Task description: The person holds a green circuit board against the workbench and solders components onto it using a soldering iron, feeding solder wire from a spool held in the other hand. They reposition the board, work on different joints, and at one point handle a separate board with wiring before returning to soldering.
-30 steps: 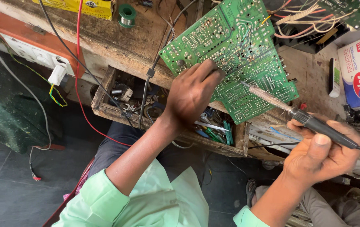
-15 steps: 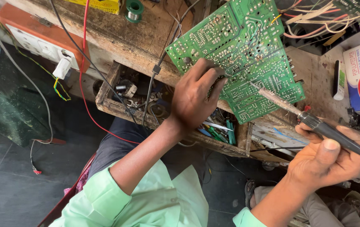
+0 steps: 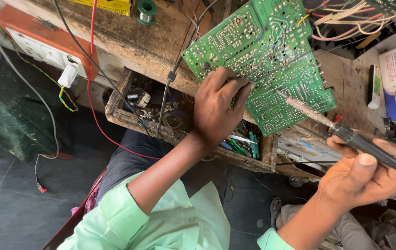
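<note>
A worn wooden bench runs across, its open drawer holding screws and tools near me. My left hand pinches the green circuit board at its near edge. My right hand grips a soldering iron, tip over the board's right side.

A single camera, worn on the person's head, looks steeply down and a little forward over the chest and sleeves; it sits close, so the left hand and right hand fill much of the frame; the wooden bench runs slanted across the top, the view being tilted; the dark floor lies far below at left; no second view shares the scene.
</note>
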`<control>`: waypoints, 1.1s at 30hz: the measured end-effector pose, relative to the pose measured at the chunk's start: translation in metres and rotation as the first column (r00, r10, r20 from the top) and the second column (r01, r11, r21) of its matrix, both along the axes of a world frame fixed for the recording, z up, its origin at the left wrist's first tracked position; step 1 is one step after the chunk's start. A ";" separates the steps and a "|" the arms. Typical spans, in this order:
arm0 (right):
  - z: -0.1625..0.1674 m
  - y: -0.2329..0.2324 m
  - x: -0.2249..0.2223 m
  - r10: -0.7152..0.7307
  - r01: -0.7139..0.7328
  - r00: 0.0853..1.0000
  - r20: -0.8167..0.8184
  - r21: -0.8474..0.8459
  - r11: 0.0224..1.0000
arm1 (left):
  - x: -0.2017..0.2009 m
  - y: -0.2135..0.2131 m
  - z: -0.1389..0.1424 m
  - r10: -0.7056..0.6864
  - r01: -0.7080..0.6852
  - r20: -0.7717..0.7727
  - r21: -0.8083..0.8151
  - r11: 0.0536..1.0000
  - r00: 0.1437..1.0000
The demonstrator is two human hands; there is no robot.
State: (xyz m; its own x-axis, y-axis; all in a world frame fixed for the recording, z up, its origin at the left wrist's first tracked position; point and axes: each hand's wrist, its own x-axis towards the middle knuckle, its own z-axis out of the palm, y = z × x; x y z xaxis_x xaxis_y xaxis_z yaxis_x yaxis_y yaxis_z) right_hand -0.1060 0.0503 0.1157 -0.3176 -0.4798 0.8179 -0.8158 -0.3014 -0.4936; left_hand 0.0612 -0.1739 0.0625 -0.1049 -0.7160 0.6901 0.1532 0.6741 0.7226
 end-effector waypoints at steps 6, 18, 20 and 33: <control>0.000 0.004 0.000 -0.015 0.015 1.000 -0.019 0.002 1.000 | -0.001 0.003 0.007 -0.009 0.008 0.006 0.087 0.996 1.000; 0.004 0.006 0.003 -0.046 0.047 0.997 -0.059 0.013 0.999 | 0.001 0.004 0.018 -0.021 0.013 0.042 0.175 0.984 0.999; 0.004 0.005 0.004 -0.040 0.041 0.998 -0.056 0.013 0.999 | 0.002 0.003 0.020 -0.035 0.027 0.038 0.199 0.980 0.999; 0.003 0.006 0.000 0.005 -0.006 1.000 -0.019 -0.016 1.000 | 0.004 0.002 0.027 -0.066 0.052 0.051 0.235 0.971 0.997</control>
